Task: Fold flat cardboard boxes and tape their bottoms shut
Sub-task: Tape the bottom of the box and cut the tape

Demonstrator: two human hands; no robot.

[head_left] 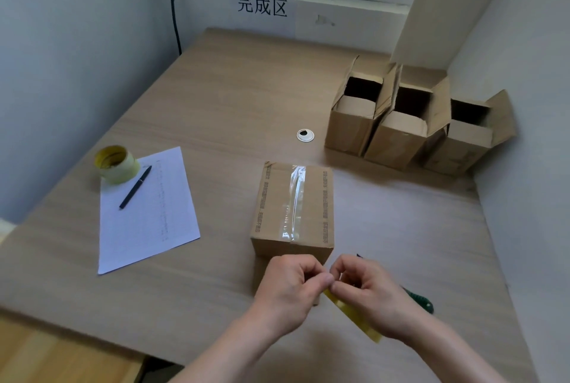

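Cardboard box (293, 210) is sitting taped-side up on the table (216, 98) just beyond your hands, clear tape running along its seam. Your left hand (290, 287) and right hand (367, 293) are meeting fingertip to fingertip, both pinching a yellowish tape strip (354, 314). Three open boxes (410, 123) are standing far right; a tape roll (115, 163) is resting by the paper (154, 216).

We see both bare forearms reach in from below, meeting at the middle. Our left hand (288, 285) has curled fingers, thumb tip pressed toward our right hand (367, 293), just beside it. Our right hand's fingers curl too, pinching a yellowish translucent strip of tape (354, 314) that trails below its wrist.
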